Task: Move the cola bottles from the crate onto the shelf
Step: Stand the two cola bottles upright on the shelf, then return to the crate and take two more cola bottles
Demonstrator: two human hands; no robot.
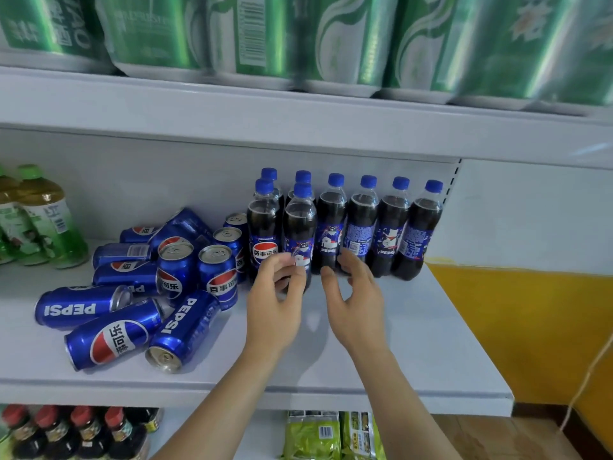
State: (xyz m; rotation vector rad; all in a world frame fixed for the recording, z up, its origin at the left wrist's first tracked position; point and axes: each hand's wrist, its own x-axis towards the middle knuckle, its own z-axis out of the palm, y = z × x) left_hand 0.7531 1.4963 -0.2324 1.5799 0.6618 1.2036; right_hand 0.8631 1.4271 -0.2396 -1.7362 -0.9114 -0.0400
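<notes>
Altogether eight dark blue-capped plastic cola bottles (361, 224) stand upright on the white metal shelf (414, 343). Left hand (275, 300) pinches the front bottle's label; right hand (358, 300) hovers, fingers loosely spread. Roughly eleven blue cola cans (185, 280) crowd leftward, several toppled.

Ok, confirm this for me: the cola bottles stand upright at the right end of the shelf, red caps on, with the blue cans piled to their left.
Not quite: the caps are blue, not red. The head view shows the cola bottles upright at the right end of the shelf, with the blue cans piled to their left. The red-capped bottles sit on the level below.
</notes>
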